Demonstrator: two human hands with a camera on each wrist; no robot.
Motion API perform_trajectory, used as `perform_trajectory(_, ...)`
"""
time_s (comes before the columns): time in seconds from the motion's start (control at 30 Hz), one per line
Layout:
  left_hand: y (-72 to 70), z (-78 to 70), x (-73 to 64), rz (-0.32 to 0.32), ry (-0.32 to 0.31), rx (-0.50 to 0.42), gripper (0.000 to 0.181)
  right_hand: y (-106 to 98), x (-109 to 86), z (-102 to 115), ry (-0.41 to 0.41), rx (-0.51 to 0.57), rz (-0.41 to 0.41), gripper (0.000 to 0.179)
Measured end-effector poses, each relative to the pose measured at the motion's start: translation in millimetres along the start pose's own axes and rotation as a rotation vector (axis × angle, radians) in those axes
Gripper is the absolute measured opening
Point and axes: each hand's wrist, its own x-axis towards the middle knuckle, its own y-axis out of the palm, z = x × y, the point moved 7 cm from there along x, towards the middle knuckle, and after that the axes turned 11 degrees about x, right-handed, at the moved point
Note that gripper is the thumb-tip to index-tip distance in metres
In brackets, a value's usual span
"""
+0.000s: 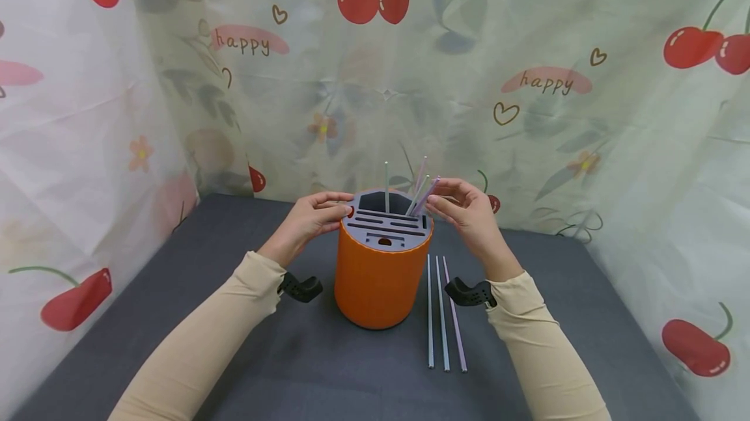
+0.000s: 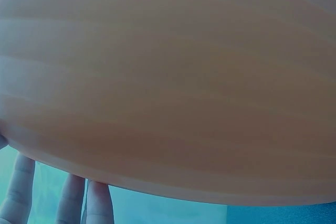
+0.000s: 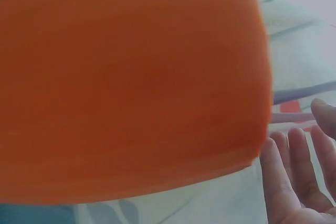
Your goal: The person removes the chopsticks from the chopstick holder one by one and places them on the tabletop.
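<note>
An orange round holder (image 1: 379, 284) with a grey slotted top (image 1: 383, 229) stands upright on the table. Several thin straws lean out of its large rear opening, among them a green straw (image 1: 387, 190) and a purple straw (image 1: 428, 194). At the top left rim, my left hand (image 1: 305, 222) touches the holder with thumb and fingertips; its fingers (image 2: 73, 200) look fairly straight against the wall in the left wrist view. My right hand (image 1: 469, 213) is at the right rim beside the purple straw. In the right wrist view its thumb and fingers (image 3: 278, 187) are spread apart.
Three more straws lie side by side on the dark table (image 1: 375, 369), right of the holder: two pale blue straws (image 1: 441, 317) and a pinkish purple straw (image 1: 456, 323). A cherry-patterned curtain (image 1: 387, 95) hangs behind the table and along both sides.
</note>
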Motion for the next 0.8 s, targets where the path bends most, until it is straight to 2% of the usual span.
perform_trajectory(0.27,0.0,-0.2,0.6,0.004,-0.002,-0.020,0.038,3.3,2.0,-6.5,0.006,-0.064,-0.013,0.021)
perform_trajectory(0.57,-0.4,0.5,1.5,-0.001,-0.003,-0.008,0.039,2.2,2.1,-6.7,-0.012,-0.156,-0.016,0.026)
perform_trajectory(0.7,-0.5,0.5,1.2,-0.003,-0.004,-0.003,0.039,3.6,3.4,-2.6,-0.030,-0.133,-0.011,0.022)
perform_trajectory(0.8,-0.7,0.8,1.4,-0.002,-0.003,0.000,0.039,5.8,5.4,12.2,-0.085,-0.074,-0.009,0.020)
